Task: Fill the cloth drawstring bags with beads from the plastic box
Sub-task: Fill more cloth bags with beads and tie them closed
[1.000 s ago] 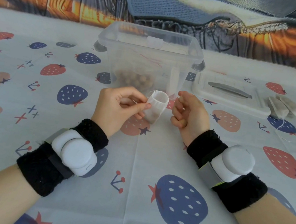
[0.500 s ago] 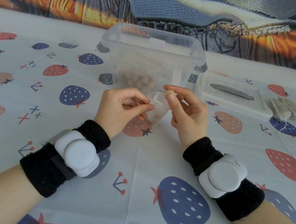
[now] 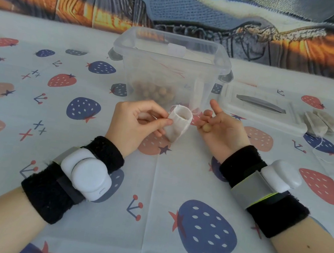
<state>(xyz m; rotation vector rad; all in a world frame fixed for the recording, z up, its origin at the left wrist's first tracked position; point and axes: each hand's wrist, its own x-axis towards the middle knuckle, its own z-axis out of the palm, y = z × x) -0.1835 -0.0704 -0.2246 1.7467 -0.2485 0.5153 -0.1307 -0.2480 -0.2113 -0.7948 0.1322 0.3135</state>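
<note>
Bag pinched at rim by left hand, mouth open, before box. Right hand drawn back from bag mouth since earlier, palm up, bead held at curled fingertips.

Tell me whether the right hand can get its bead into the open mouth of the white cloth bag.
Probably yes: the right hand holds a tan round bead beside the white cloth drawstring bag, whose mouth the left hand keeps open; nothing lies between.
</note>
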